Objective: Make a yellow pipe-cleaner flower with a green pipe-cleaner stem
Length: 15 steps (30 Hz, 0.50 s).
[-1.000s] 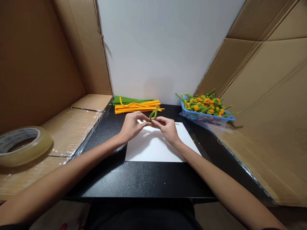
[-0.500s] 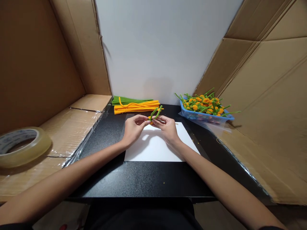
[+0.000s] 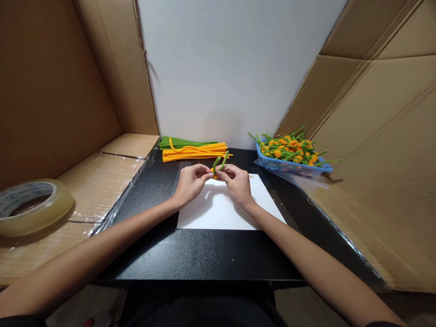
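Note:
My left hand (image 3: 190,184) and my right hand (image 3: 236,184) meet above a white sheet of paper (image 3: 218,213). Between their fingertips, both pinch a green pipe cleaner (image 3: 220,161), whose two ends rise in a narrow V. A small orange fluffy piece (image 3: 214,171) shows at its base, mostly hidden by my fingers. A thin pale stick (image 3: 250,175) pokes out past my right hand. Beyond my hands lie a bundle of yellow-orange pipe cleaners (image 3: 194,153) and a bundle of green pipe cleaners (image 3: 184,143).
A blue plastic basket (image 3: 289,169) at the back right holds several orange-and-green pipe-cleaner flowers. A roll of clear tape (image 3: 34,209) lies on cardboard to the left. Cardboard sheets flank the black table (image 3: 200,254), with a white wall behind.
The green pipe cleaner's closed bend has opened into two separate upright ends. Both hands sit slightly lower over the paper than a second ago.

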Available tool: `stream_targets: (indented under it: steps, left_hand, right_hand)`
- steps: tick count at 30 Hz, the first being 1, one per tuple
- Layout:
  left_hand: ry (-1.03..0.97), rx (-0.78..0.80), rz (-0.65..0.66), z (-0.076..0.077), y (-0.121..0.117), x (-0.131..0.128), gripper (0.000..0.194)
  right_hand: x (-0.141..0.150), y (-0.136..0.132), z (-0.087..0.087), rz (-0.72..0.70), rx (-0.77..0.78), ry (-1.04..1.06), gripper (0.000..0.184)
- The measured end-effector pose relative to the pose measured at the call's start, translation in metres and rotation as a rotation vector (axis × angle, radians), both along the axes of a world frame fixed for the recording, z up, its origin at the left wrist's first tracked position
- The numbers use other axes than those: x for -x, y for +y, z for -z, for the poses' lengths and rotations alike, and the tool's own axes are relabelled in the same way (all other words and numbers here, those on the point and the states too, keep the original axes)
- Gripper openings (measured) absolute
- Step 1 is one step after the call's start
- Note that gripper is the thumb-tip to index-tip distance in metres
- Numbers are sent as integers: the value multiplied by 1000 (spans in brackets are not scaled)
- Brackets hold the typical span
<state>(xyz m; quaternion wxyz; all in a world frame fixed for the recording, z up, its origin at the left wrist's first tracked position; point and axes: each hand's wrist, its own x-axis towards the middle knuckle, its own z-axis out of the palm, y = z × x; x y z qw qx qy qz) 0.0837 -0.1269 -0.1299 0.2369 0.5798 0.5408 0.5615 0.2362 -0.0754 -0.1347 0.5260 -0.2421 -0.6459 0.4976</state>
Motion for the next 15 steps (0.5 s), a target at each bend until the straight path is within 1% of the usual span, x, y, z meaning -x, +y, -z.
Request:
stream_targets:
  steps: [6,8,12,15]
  left_hand:
    - [32,9,52,-3,1,2,20]
    - [31,-5,42,-3,1,3,20]
    - [0,-42,22,-2,0,3,20]
    - [-42,-26,12,1,2,3,21]
  right_hand:
    - [1,1,2,12,-38,-32,28]
    - [1,2,3,9,-8,-19,29]
    - [2,4,5,-10,104,38,33]
    - [2,4,7,-32,141,65,33]
